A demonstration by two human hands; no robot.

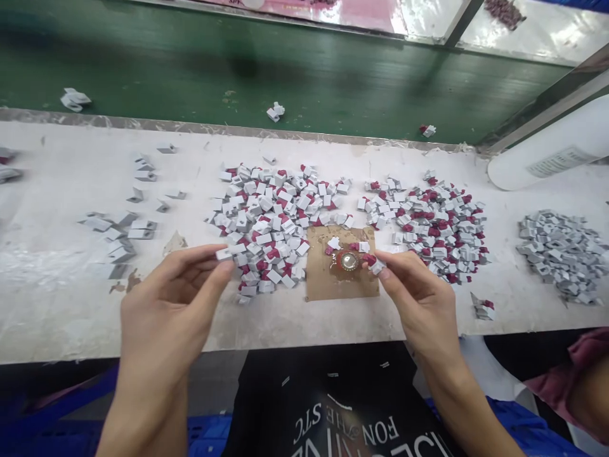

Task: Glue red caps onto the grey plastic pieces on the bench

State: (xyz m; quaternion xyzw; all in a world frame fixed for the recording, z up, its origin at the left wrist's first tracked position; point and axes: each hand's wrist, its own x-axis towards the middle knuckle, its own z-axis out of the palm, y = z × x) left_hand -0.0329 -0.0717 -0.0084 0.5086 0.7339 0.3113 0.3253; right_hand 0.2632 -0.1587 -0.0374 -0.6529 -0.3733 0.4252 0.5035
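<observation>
Between thumb and forefinger of my left hand (174, 301) is a small light grey plastic piece (223, 254), at the left edge of a heap of grey and dark red pieces (266, 222). My right hand (421, 301) pinches a grey and dark red plastic piece (374, 263) above the right edge of a brown cardboard square (318, 282). On the cardboard sit a round metallic thing (349, 261) and a couple of loose grey and red pieces (334, 244). A second heap of grey and red pieces (440, 222) lies beyond my right hand.
Plain grey pieces form a pile (564, 254) at the far right, with scattered ones (118, 235) on the left. A white bottle (547, 149) lies at the back right. Behind the table runs a green belt (190, 76) carrying several pieces. Another person's sleeve (566, 374) shows at lower right.
</observation>
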